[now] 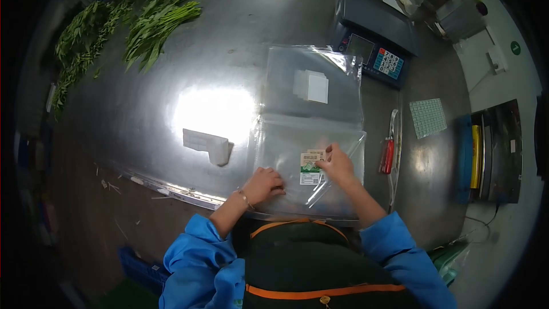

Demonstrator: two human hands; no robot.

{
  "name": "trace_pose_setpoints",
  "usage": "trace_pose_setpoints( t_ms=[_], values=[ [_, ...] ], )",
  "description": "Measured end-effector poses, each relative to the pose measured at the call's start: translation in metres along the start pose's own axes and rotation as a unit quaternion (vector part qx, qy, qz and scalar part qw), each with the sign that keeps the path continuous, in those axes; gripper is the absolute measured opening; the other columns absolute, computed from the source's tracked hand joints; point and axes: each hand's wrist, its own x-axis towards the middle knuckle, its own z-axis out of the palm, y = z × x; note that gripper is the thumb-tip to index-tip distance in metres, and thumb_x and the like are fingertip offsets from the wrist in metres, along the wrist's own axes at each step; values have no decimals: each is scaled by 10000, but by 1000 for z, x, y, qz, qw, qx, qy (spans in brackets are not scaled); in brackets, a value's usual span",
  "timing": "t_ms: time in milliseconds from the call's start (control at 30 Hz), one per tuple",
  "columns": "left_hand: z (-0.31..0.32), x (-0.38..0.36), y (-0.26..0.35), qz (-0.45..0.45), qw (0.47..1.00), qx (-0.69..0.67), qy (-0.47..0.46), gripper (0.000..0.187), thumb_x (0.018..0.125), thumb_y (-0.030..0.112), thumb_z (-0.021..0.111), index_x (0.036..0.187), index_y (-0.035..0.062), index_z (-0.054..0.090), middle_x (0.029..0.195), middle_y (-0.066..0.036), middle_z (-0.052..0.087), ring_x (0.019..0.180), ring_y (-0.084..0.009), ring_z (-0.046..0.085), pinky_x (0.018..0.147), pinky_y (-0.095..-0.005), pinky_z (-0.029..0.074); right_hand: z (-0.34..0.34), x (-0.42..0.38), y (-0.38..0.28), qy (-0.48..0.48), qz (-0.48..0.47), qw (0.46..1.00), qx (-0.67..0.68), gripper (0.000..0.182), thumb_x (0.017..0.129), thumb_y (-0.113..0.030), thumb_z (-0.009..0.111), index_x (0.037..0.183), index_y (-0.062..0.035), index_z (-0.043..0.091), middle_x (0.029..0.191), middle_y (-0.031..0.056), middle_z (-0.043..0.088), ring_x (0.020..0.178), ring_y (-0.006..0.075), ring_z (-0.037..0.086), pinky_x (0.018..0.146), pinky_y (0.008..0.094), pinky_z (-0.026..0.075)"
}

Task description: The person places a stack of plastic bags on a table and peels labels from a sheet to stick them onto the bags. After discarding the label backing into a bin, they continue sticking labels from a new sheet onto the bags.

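Observation:
A stack of clear plastic bags (286, 146) lies flat on the steel table in front of me. My left hand (264, 186) rests on the near left part of the bags, palm down with fingers stretched out. Over the right side of the bags, my right hand (337, 163) has thumb and forefinger closed at the right edge of a printed label (309, 177) with a green band. Another label (314, 152) shows partly behind it. Creases and glare run across the plastic beside my right wrist.
White cards (317, 87) lie on the farther bags. A folded white piece (207, 145) stands left. Leafy green bunches (163, 14) are at the far left, a scale (377, 40) at the far right. Red-handled scissors (389, 154) and a sticker sheet (428, 118) lie right.

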Motion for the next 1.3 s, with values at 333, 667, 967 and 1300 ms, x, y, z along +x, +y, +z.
trace_pose_setpoints(
  t_ms=[333,667,967,1300],
  values=[
    [-103,31,39,-131,773,-365,502,160,823,150,553,903,11,554,828,-61,577,755,-126,528,678,-273,426,-89,-50,-44,-34,5,868,496,225,769,-34,611,966,3,509,783,51,539,613,101,514,533,229,419],
    [6,15,-5,-11,997,-55,50,216,737,368,651,747,153,658,872,-7,612,891,-141,508,790,-322,365,-42,-2,-3,28,17,991,131,339,726,-159,679,1009,-34,541,958,93,558,837,178,551,739,303,451],
    [-49,21,23,-36,969,-165,183,301,728,249,666,947,78,552,903,-111,578,836,-233,561,759,-311,437,-20,-18,-10,-29,24,891,453,262,716,24,635,964,2,552,893,61,556,784,99,541,705,221,463],
    [8,-1,-7,36,995,-79,46,182,735,329,637,746,149,662,773,5,612,852,-199,522,759,-341,381,16,-1,14,108,-157,976,-101,210,686,-153,694,843,-48,603,823,96,553,765,268,533,667,336,433]
  ],
)
